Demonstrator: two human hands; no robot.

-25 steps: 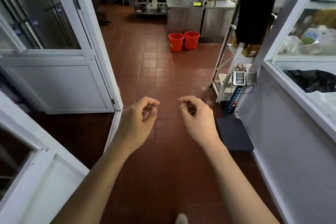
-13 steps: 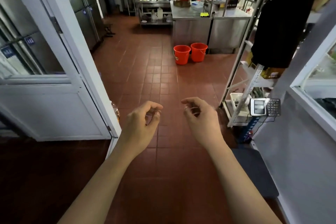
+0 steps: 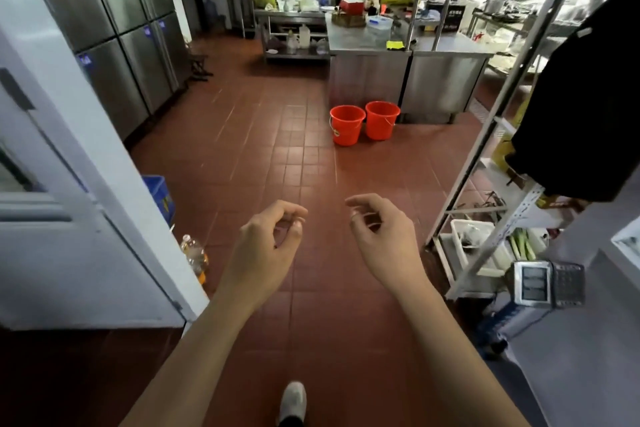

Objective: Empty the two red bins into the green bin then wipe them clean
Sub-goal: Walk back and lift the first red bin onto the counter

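Two red bins (image 3: 363,125) are seen upright and side by side, touching, on the tiled floor (image 3: 263,149) just in front of the steel counter (image 3: 408,80). Well short of the counter, the left hand (image 3: 266,250) and right hand (image 3: 381,236) are held out above the floor, fingers loosely curled and nothing grasped. A shoe (image 3: 292,402) is planted below them.

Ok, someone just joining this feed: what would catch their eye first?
Probably the two red buckets standing side by side on the brown tile floor, in front of the steel counter. Next, the person's left hand and right hand, held out low in the middle with fingers loosely curled and nothing in them. A black garment hangs on the shelf rack at the right.
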